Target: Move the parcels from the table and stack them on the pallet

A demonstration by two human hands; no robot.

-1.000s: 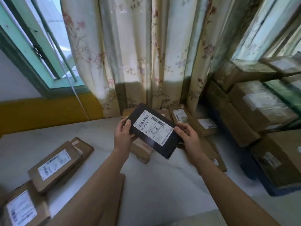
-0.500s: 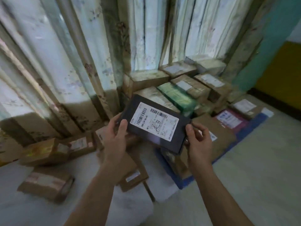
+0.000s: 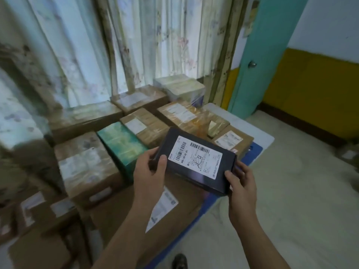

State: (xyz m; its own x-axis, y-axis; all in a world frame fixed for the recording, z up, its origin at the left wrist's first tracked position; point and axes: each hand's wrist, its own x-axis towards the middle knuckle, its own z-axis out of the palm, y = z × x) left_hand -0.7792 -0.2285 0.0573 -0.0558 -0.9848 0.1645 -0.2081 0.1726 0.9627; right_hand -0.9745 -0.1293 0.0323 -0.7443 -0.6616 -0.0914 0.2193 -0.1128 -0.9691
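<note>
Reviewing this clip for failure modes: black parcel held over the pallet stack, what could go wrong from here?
1. The black parcel is held only at its ends by the left hand and right hand; it might slip.
2. The stacked tops are uneven around the green box, so it may settle tilted.
3. Set near the blue pallet edge, it could slide off.

One black parcel (image 3: 196, 162) with one white barcode label (image 3: 195, 157), held between two hands, the left hand (image 3: 149, 171) and the right hand (image 3: 240, 183); one green box (image 3: 120, 142); one pale box (image 3: 179, 87) at the back of the stack; at least seven brown cardboard parcels (image 3: 85, 162) on one blue pallet (image 3: 252, 152), the blurred ones at lower left being uncountable; one teal door (image 3: 266, 55); one shoe tip (image 3: 179, 261)
</note>
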